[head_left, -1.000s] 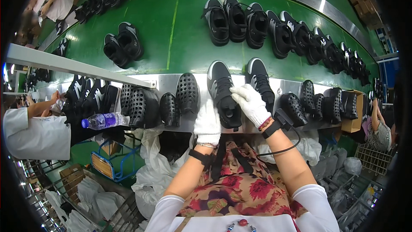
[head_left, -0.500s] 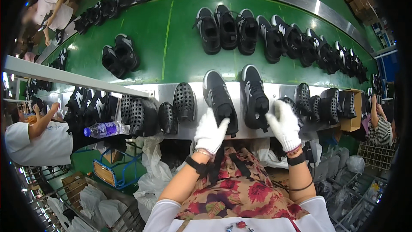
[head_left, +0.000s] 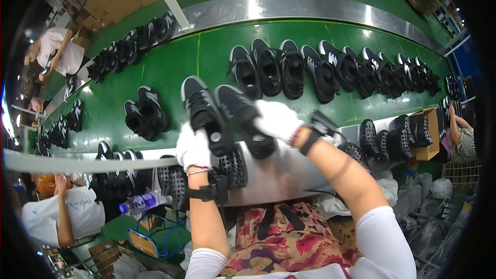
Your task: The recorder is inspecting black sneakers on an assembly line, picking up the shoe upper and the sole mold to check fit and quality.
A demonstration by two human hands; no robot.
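Observation:
My left hand (head_left: 193, 148), in a white knitted glove, is closed on the heel end of a black sneaker (head_left: 200, 104) with a grey-edged toe. My right hand (head_left: 279, 120), gloved the same way, grips a second black sneaker (head_left: 236, 107) from its right side. Both shoes are side by side, raised above the near metal ledge (head_left: 279, 175), toes pointing away over the green belt. Just beyond them stands a row of similar sneakers (head_left: 292, 70). The fingers are partly hidden behind the shoes.
Another pair of sneakers (head_left: 147, 113) rests on the green belt (head_left: 181, 80) at left. Black studded shoe lasts (head_left: 368, 137) line the ledge, with a water bottle (head_left: 144, 203) at left. A pale rail (head_left: 93, 161) crosses the left side. Co-workers (head_left: 62, 216) are at both sides.
Both hands have taken hold of the two sneakers and lifted them off the ledge, moving them left and forward toward the belt. The view has shifted as well.

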